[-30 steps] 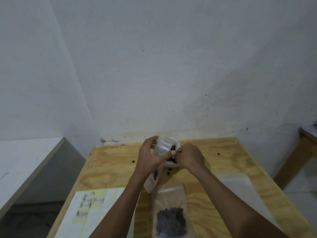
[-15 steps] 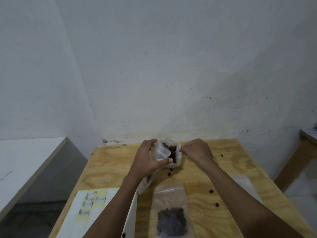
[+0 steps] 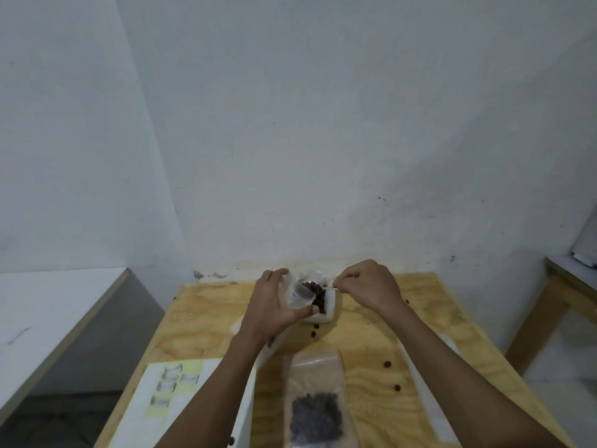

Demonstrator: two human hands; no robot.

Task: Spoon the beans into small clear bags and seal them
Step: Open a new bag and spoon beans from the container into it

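Beans [image 3: 318,294] sit in white tub [image 3: 328,315] at table's 12 o'clock. Right hand [image 3: 368,286], a second ago at bag mouth, now pulled back to 3 o'clock of tub, pinching spoon [image 3: 329,288] over beans: next scoop likely. Left hand [image 3: 274,305] still grips small clear bag [image 3: 298,294], mouth open.

Left hand [image 3: 271,305] curling at 11 o'clock, right hand [image 3: 368,282] pinching at 1 o'clock, both forearms reaching forward.

I saw my left hand [image 3: 274,307] gripping a small clear bag [image 3: 298,294]; at three o'clock, my right hand [image 3: 368,284] pinched a spoon [image 3: 328,287] over the beans [image 3: 316,294].
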